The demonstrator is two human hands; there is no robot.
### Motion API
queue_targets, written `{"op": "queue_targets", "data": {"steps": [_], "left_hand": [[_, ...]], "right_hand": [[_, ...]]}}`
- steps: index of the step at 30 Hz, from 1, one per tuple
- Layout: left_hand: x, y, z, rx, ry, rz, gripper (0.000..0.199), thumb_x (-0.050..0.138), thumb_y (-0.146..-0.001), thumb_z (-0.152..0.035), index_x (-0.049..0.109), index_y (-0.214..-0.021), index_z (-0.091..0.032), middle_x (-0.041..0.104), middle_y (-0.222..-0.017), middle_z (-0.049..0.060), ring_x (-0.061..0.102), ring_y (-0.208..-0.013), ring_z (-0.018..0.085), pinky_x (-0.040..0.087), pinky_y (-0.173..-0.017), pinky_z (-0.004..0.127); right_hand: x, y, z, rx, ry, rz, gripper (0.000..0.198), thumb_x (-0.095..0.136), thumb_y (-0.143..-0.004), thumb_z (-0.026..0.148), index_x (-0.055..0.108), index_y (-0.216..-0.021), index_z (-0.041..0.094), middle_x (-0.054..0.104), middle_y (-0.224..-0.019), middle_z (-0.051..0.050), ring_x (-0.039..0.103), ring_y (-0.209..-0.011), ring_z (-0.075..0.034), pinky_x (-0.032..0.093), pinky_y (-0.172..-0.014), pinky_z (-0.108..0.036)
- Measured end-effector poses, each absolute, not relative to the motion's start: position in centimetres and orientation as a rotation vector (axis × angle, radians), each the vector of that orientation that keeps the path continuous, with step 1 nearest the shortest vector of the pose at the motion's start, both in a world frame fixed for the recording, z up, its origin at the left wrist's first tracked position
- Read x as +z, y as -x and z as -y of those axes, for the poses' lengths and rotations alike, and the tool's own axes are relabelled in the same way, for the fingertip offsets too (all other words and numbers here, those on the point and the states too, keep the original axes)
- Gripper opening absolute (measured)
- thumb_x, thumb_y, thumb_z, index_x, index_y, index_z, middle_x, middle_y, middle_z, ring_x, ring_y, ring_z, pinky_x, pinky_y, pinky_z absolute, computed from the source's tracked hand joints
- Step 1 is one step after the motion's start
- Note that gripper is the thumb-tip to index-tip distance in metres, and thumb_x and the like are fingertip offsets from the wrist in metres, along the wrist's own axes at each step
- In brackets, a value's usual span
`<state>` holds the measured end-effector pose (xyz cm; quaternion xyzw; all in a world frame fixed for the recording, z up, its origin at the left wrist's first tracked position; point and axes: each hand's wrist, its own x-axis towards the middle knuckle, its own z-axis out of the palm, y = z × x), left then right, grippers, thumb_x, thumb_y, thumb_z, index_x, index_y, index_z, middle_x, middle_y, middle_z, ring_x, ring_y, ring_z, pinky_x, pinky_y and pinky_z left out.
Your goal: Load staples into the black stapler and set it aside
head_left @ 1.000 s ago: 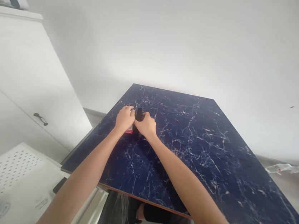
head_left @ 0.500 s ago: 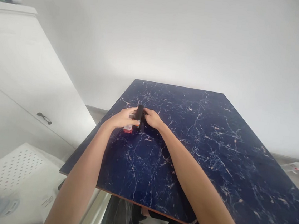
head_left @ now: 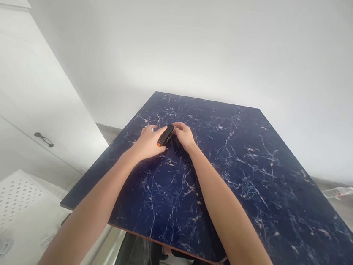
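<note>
Object (head_left: pixel 166 134), black with orange at one end, at frame centre over a blue veined tabletop (head_left: pixel 223 172), left hand (head_left: pixel 149 143) grasping it, right hand (head_left: pixel 184 137) curled beside its far end, cannot tell whether gripping, white cabinet (head_left: pixel 27 73) at frame left.

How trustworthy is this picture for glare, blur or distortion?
Head view: soft light, the wall pale and near washed out; head view: a dark patch in the top right corner; head view: wide-angle stretch, with the tabletop flaring toward the wearer; head view: the black item at the left hand shows little fine detail.
</note>
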<state>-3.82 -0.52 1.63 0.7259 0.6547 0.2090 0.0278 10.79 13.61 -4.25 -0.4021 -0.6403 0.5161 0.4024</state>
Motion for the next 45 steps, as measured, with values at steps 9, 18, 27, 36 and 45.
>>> {"op": "queue_targets", "data": {"steps": [9, 18, 27, 36, 45], "left_hand": [[1.5, 2.8, -0.2, 0.865, -2.572, -1.985, 0.048, 0.058, -0.088, -0.009, 0.069, -0.131, -0.028, 0.07, -0.123, 0.005, 0.054, -0.114, 0.031, 0.047, -0.1, 0.049], [2.1, 2.8, 0.1, 0.928, -2.779, -1.903, 0.037, 0.043, -0.104, -0.018, 0.074, -0.121, -0.028, 0.066, -0.131, 0.005, 0.042, -0.137, 0.031, 0.036, -0.115, 0.056], [1.1, 3.5, -0.4, 1.117, -2.655, -1.975, 0.046, 0.044, -0.097, -0.006, 0.074, -0.119, -0.031, 0.07, -0.126, 0.002, 0.045, -0.13, 0.03, 0.039, -0.111, 0.055], [1.0, 1.9, -0.1, 1.136, -2.244, -2.264, 0.037, 0.065, -0.092, -0.024, 0.067, -0.129, -0.025, 0.073, -0.119, 0.008, 0.065, -0.109, 0.03, 0.038, -0.106, 0.049], [0.3, 1.7, -0.5, 1.003, -2.2, -2.388, 0.041, 0.064, -0.091, -0.023, 0.06, -0.132, -0.027, 0.068, -0.118, 0.011, 0.064, -0.112, 0.032, 0.039, -0.102, 0.048]], "right_hand": [[-3.6, -11.1, -13.6, 1.409, 1.042, 1.242, 0.033, 0.045, -0.09, 0.024, 0.055, -0.121, 0.019, 0.066, -0.123, -0.011, 0.069, -0.1, -0.017, 0.055, -0.087, -0.029], [-2.9, -13.1, -13.6, 1.836, 0.873, 1.102, 0.024, 0.054, -0.093, 0.036, 0.058, -0.112, 0.022, 0.068, -0.114, -0.01, 0.069, -0.098, -0.019, 0.058, -0.088, -0.034], [-3.3, -12.7, -13.3, 1.662, 0.874, 1.313, 0.031, 0.058, -0.083, 0.02, 0.062, -0.114, 0.019, 0.071, -0.097, -0.005, 0.066, -0.082, -0.014, 0.056, -0.08, -0.028], [-3.5, -12.0, -13.0, 1.481, 0.908, 1.643, 0.029, 0.054, -0.08, 0.016, 0.074, -0.101, 0.02, 0.064, -0.071, 0.001, 0.061, -0.063, -0.014, 0.052, -0.071, -0.027], [-3.1, -11.9, -12.7, 1.056, 0.958, 2.152, 0.043, 0.05, -0.086, 0.016, 0.076, -0.118, 0.026, 0.074, -0.1, -0.001, 0.066, -0.081, -0.016, 0.05, -0.093, -0.032]]}}
